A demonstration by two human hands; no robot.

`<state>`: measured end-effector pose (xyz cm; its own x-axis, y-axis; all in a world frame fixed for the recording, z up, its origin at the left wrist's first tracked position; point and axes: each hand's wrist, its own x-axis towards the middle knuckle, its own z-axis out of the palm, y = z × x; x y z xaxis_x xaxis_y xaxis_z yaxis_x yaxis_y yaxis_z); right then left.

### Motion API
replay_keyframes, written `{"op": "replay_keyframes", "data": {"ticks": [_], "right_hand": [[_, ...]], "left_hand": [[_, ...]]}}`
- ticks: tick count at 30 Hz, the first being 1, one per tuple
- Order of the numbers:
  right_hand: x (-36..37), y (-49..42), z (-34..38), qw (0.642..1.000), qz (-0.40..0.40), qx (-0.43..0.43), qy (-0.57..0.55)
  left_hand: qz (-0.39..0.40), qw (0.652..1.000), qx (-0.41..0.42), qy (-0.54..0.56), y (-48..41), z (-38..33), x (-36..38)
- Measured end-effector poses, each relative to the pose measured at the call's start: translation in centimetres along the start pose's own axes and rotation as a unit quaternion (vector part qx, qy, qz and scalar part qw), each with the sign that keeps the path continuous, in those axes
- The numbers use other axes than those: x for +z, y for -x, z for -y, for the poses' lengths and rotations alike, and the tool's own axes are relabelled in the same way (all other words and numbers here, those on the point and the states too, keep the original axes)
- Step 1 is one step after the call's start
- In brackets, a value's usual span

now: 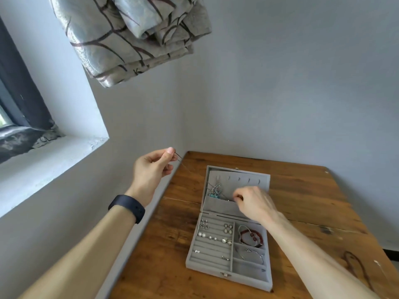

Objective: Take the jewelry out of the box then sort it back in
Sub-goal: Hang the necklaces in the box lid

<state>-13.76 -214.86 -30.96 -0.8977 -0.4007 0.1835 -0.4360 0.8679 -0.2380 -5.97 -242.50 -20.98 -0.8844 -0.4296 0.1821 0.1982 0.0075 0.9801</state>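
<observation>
Two bare hands worked one thin silver chain necklace [179, 159] out of the open grey velvet jewellery box [248, 283] on the brown wooden table [306, 190]. The left hand [151, 169] pinched its upper end, raised past the table's left edge beside the pale wall [133, 126], and the right hand [254, 203] pinched what seemed its lower end at the lid pocket. Pulling harder could snag the turquoise-beaded necklace [216, 192] hanging alongside; bare tabletop lay right of the box.
</observation>
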Motion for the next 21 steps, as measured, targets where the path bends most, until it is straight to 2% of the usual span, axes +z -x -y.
{"op": "replay_keyframes", "data": {"ticks": [5, 8, 11, 13, 16, 18, 21], "right_hand": [[-0.3, 0.6, -1.1, 0.994, 0.042, 0.028, -0.097], [-0.8, 1.1, -1.4, 0.983, 0.004, 0.047, -0.175], [-2.6, 1.2, -0.2, 0.948, -0.07, 0.051, -0.307], [-4.5, 0.7, 1.2, 0.919, -0.074, 0.049, -0.384], [-6.6, -0.4, 2.8, 0.896, -0.07, 0.027, -0.438], [-7.2, -0.8, 3.0, 0.877, -0.098, 0.03, -0.47], [-6.9, -0.6, 1.8, 0.861, -0.134, 0.051, -0.488]], "left_hand": [[0.065, 0.996, 0.024, -0.054, 0.0, -0.5, 3.7], [0.117, 0.985, 0.048, -0.115, -0.6, -1.1, 6.5], [0.164, 0.969, 0.066, -0.174, -1.2, -1.7, 9.3], [0.191, 0.955, 0.083, -0.209, -1.5, -2.3, 11.1], [0.222, 0.936, 0.106, -0.253, -1.5, -3.0, 13.2], [0.221, 0.929, 0.121, -0.272, -1.5, -3.1, 13.8], [0.163, 0.926, 0.148, -0.308, -1.6, -2.1, 13.2]]}}
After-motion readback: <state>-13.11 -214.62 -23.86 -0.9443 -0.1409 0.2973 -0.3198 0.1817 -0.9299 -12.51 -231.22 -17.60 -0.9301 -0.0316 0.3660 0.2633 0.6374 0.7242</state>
